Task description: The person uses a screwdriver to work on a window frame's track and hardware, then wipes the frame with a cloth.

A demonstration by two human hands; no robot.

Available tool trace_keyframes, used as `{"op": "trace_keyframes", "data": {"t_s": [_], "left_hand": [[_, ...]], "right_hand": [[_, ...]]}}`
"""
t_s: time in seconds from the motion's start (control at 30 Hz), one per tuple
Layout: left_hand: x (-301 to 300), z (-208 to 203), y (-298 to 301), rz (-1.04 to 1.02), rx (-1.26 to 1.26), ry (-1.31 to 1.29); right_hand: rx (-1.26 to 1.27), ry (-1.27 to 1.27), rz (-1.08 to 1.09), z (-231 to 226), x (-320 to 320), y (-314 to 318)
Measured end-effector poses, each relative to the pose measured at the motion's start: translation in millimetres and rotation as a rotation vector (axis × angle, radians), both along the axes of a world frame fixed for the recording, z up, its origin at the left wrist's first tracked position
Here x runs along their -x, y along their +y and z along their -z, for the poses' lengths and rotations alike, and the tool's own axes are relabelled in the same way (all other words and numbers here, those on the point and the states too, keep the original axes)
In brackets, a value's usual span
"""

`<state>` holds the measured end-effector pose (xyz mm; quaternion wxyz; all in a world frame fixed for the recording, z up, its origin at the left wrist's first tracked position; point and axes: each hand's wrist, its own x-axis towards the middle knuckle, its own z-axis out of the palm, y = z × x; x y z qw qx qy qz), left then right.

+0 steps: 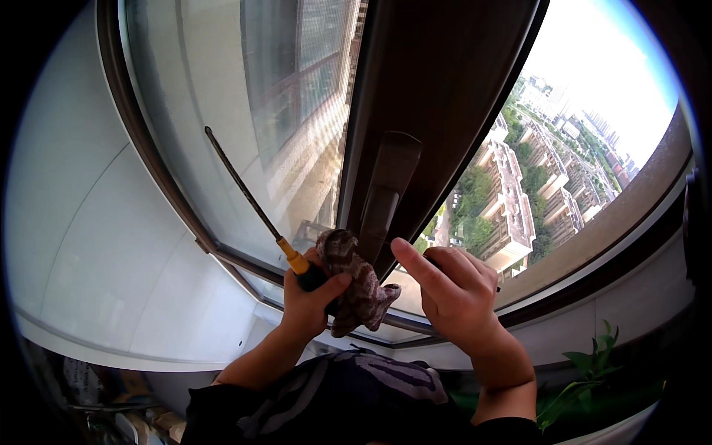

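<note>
My left hand (pixel 300 308) is closed around a screwdriver (pixel 295 258) with a yellow and black handle. Its long dark shaft points up and to the left, toward the glass. Bunched in the same hand is a brown and pinkish striped cloth (pixel 360 285). To the right, my right hand (pixel 456 289) is raised beside the lower end of a dark window handle (pixel 393 174). Its index finger is stretched toward the frame and the other fingers are curled. Small dark bits show by those fingers; what they belong to is hidden.
A broad dark brown window frame (pixel 437 59) stands upright ahead, with screened glass (pixel 311 119) at left. On the right, buildings and trees show far below. White panels (pixel 104 245) line the left side. A green plant (pixel 593 363) stands at lower right.
</note>
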<state>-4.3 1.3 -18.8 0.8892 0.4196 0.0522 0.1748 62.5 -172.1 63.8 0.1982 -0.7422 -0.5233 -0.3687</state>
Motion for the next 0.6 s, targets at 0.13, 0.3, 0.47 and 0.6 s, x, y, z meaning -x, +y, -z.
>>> {"op": "trace_keyframes", "data": {"t_s": [0.13,0.3,0.47,0.6], "left_hand": [[0.1,4.1,0.5,-0.002,-0.018,-0.004],[1.2,0.4,-0.5,-0.019,-0.030,0.005],[-1.0,5.2,-2.1,-0.036,-0.005,-0.010],[-0.8,5.4,-1.3,-0.035,-0.015,-0.007]], "right_hand": [[0.051,-0.050,0.041,-0.4,2.3,-0.1],[0.065,-0.108,0.057,-7.1,5.5,0.6],[0.064,-0.135,0.046,-9.9,2.5,-0.1],[0.123,-0.107,0.051,-12.4,6.0,0.2]]}}
